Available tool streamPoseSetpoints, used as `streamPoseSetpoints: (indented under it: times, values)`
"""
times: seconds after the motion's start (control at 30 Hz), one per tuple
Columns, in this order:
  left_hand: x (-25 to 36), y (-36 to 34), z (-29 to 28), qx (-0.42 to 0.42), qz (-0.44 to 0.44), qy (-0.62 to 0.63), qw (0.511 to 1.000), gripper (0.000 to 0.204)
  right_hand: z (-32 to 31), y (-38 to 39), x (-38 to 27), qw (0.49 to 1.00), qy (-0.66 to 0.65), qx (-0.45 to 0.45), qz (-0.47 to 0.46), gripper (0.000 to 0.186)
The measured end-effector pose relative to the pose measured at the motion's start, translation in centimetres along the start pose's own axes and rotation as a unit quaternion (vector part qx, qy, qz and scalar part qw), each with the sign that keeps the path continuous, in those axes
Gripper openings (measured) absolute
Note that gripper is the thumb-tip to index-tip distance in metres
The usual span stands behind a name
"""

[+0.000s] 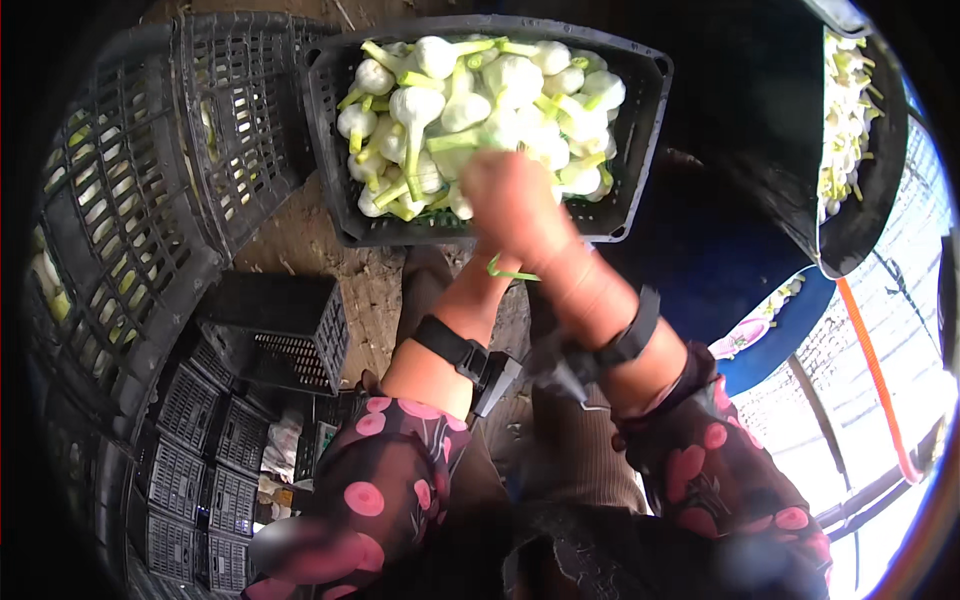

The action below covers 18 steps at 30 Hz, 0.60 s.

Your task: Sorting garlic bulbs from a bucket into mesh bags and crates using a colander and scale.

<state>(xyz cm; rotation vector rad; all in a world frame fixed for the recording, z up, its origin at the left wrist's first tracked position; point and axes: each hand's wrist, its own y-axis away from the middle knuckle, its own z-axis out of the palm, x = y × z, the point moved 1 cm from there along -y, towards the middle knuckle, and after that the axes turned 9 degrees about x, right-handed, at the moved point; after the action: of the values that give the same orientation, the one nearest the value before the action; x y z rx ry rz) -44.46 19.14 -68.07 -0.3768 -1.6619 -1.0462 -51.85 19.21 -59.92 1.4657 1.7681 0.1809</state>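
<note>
Black crates (190, 165) left, orange strap (868, 355) right, brown floor (290, 235). Right hand (510, 198) blurred over garlic (437, 57), left hand (486, 246) mostly hidden; can't tell grips.

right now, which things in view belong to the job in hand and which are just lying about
Seemingly in use: hands, garlic bulbs, black plastic crate holding the bulbs.

Seemingly just lying about: stacked crates at lower left, orange rope at right.

The blurred right hand (518, 208) largely hides the left hand (487, 246), so neither one's fingers can be told.
</note>
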Motion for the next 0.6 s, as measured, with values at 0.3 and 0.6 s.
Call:
streamPoseSetpoints:
  times: [0.3, 0.6]
  values:
    - [3.7, 0.0, 2.8, 0.093, -0.443, 0.425, 0.784, 0.034, -7.3, 9.0, 7.8, 0.760, -0.629, 0.080, 0.141, 0.034]
    - [4.0, -0.4, 3.8, 0.108, -0.466, 0.668, 0.571, 0.029, 7.7, 4.8, 10.8, 0.684, -0.700, -0.143, 0.149, 0.036]
